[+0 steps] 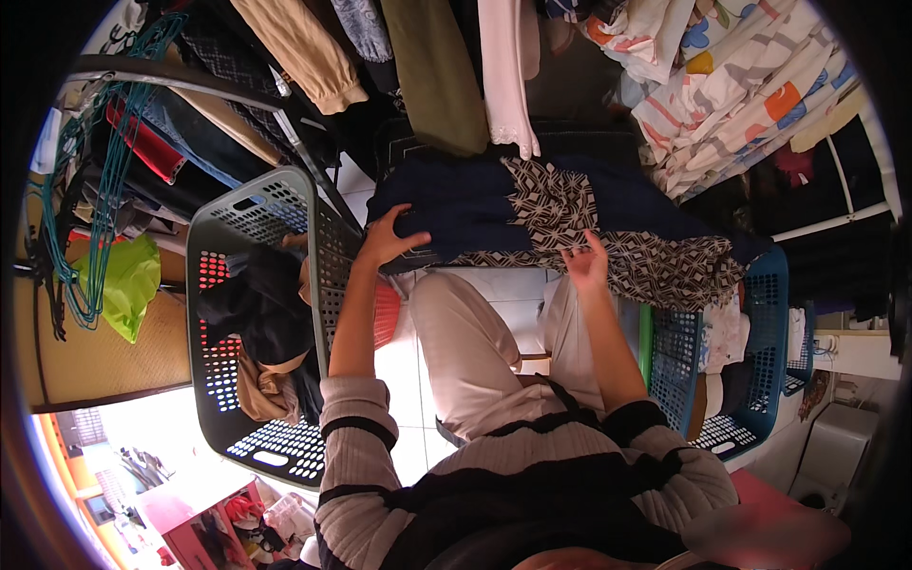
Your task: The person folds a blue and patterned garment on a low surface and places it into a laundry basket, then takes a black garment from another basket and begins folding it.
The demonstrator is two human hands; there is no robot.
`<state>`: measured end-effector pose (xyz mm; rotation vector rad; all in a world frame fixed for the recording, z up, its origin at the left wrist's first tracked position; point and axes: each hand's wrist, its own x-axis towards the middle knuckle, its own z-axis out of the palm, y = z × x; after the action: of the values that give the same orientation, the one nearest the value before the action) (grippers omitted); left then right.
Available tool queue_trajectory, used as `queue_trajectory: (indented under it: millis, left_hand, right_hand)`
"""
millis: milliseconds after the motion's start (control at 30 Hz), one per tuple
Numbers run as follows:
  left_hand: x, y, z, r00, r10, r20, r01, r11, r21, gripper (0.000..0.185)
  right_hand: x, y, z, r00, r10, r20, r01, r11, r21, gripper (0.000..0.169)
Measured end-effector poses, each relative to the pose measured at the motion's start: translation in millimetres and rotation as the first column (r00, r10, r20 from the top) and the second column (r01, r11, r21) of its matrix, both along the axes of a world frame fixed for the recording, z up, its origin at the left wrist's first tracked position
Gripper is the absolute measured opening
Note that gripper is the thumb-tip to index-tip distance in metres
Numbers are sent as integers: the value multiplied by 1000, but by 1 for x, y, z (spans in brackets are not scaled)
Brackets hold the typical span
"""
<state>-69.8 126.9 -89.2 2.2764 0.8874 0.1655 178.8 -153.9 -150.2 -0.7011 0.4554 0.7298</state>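
Note:
A navy garment (456,206) with a brown-and-cream patterned part (556,199) lies spread out before me, its right end reaching over the blue basket. My left hand (392,242) rests at its left edge with thumb and fingers apart. My right hand (588,262) is at the near edge of the patterned cloth, fingers partly bent; whether it pinches the cloth cannot be told. Left of me a grey-green perforated laundry basket (320,285) holds black and tan clothes (263,306).
Clothes, among them an olive sleeve (438,78), hang close beyond the garment. A blue basket (766,342) with folded cloth stands at the right. Teal hangers (117,178) hang at the left from a metal rack (192,75). Patterned fabric (741,107) hangs at upper right.

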Motion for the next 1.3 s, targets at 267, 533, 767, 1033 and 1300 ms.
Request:
queue_trajectory:
  millis: [267, 533, 767, 1033, 1300]
  left_hand:
    - [-5, 40, -36, 977, -66, 203, 53, 996, 68, 38]
    - [-17, 29, -13, 994, 108, 28, -108, 994, 3, 35]
    - [-29, 33, -24, 989, 139, 43, -140, 990, 12, 34]
    - [-29, 46, -41, 936, 200, 290, -196, 980, -42, 34]
    - [-9, -1, -9, 912, 267, 311, -331, 927, 177, 32]
  right_hand:
    - [52, -38, -26, 665, 504, 551, 110, 664, -740, 26]
    - [37, 40, 51, -436, 738, 514, 328, 663, -673, 43]
    - [65, 97, 80, -448, 803, 393, 165, 506, -847, 13]
    - [82, 138, 61, -378, 870, 316, 618, 491, -614, 18]
    - [102, 101, 76, -375, 736, 563, -129, 560, -818, 18]
